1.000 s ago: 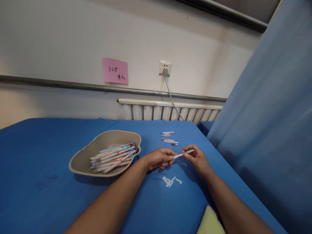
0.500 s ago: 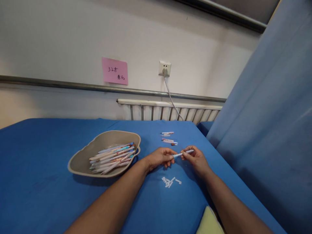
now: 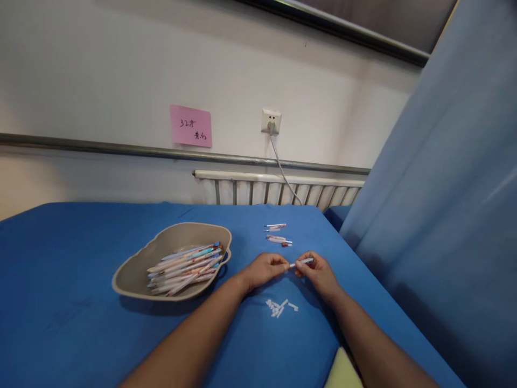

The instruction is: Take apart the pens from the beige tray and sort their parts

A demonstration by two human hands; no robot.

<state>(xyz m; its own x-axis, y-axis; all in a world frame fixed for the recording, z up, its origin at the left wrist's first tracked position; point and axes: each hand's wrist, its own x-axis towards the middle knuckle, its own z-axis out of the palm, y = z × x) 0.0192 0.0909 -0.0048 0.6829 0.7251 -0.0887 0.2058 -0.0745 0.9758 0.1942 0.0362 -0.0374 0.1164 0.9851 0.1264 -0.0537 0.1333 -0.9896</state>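
Observation:
My right hand (image 3: 319,275) is closed around a slim white pen (image 3: 307,261), whose end sticks out to the right above the fingers. The fingers of my left hand (image 3: 264,269) pinch the pen's other end, which they mostly cover. Below the hands lies a small heap of short white plastic pieces (image 3: 275,308) on the blue cloth. Just beyond them are thin pen parts in two groups, a nearer one (image 3: 278,240) with a brown piece beside it and a farther one (image 3: 275,227).
A grey-brown basin (image 3: 137,285) full of pens (image 3: 186,267) stands left of my hands on the blue-covered table (image 3: 81,253). A blue curtain (image 3: 436,188) hangs along the right side. Something pale yellow (image 3: 343,372) shows at the bottom edge.
My hands have come closer together along the pen. The light-blue section that showed between them is now hidden. The camera view has shifted slightly.

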